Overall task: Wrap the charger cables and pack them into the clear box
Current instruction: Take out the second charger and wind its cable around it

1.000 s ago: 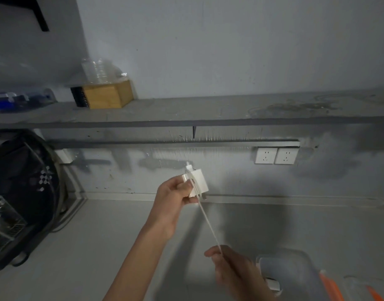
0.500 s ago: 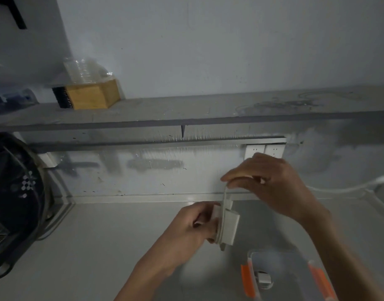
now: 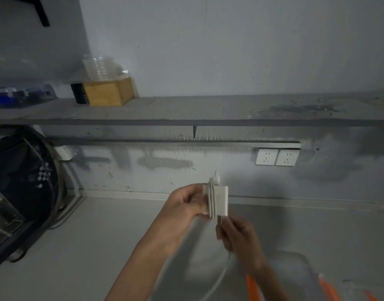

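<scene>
Head view: the left hand (image 3: 186, 205) grips the white square charger brick (image 3: 219, 200) by its left edge, holding it upright above the grey worktop (image 3: 99, 246), with several turns of white cable (image 3: 211, 203) lying side by side around the brick's left portion. The right hand (image 3: 238, 235) sits just below the brick, fingers closed on the cable where it leaves the brick's lower edge; the loose remainder hangs in a blurred loop beneath both hands. Half a second ago the right hand was above the brick, lifting the cable over its top; it is now underneath, and the brick is held higher and squarer to the camera. The clear plastic box with orange clips (image 3: 299, 276) stands on the worktop at lower right, partly behind the right forearm. No brand, label or writing is legible on the brick, on the box, or on the two white wall sockets (image 3: 276, 157).
</scene>
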